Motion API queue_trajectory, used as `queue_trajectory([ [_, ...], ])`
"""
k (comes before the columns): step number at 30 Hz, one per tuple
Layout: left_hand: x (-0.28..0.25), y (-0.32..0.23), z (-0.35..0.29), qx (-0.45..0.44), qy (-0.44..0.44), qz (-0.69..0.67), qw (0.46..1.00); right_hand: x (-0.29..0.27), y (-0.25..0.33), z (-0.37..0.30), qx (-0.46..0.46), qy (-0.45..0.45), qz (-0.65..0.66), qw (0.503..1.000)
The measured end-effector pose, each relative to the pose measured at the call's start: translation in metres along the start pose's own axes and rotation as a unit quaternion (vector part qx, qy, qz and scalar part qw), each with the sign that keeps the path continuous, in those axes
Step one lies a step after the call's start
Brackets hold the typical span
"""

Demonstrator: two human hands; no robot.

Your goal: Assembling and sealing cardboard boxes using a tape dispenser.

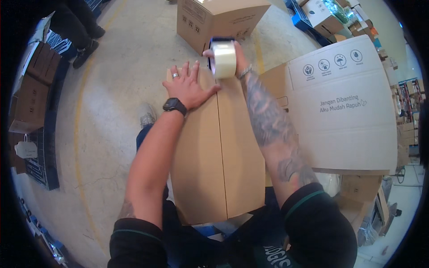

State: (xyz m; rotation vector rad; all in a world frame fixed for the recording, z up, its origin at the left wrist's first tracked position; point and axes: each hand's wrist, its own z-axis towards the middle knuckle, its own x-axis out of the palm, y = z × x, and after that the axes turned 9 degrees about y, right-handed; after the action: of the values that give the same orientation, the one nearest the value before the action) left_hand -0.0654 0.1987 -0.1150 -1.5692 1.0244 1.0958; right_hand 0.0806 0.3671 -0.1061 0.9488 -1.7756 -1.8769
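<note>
A brown cardboard box (196, 165) stands in front of me, its two top flaps meeting along a lengthwise seam. My left hand (190, 85) lies flat with spread fingers on the far part of the left flap, its thumb reaching to the seam. At the far end of the seam, my right hand (240, 58) grips a tape dispenser (222, 39) carrying a wide roll of clear tape (225, 59). The roll partly hides the fingers. Whether tape is stuck to the box cannot be made out.
A closed carton (214, 22) stands on the floor just beyond. At right is a large white printed carton (344, 120). Stacked brown boxes (31, 96) sit on a dark pallet (44, 156) at left. A person's legs and dark shoes (85, 53) are at the upper left.
</note>
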Motion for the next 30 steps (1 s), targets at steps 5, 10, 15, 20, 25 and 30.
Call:
queue_trajectory([
  [5, 0.012, 0.018, -0.003, 0.041, -0.014, 0.022, 0.999, 0.048, -0.017, -0.072, -0.182, -0.173, -0.134, 0.959],
  [10, 0.018, 0.021, 0.005, 0.022, 0.007, 0.021, 1.000, 0.134, 0.007, -0.245, 0.026, -0.159, 0.231, 0.960],
  [15, 0.018, 0.005, -0.037, 0.115, 0.019, -0.031, 0.993, 0.197, 0.012, -0.384, -0.053, -0.187, 0.095, 0.976],
  [20, 0.031, -0.015, -0.171, 0.364, 0.182, 0.025, 0.913, 0.214, 0.011, -0.389, -0.024, -0.208, 0.212, 0.955],
  [25, -0.016, 0.012, -0.255, 0.374, 0.307, 0.086, 0.871, 0.210, 0.012, -0.383, -0.154, -0.232, -0.073, 0.958],
  [30, 0.005, -0.014, -0.360, 0.250, 0.271, 0.161, 0.916, 0.207, 0.009, -0.385, -0.140, -0.189, -0.052, 0.970],
])
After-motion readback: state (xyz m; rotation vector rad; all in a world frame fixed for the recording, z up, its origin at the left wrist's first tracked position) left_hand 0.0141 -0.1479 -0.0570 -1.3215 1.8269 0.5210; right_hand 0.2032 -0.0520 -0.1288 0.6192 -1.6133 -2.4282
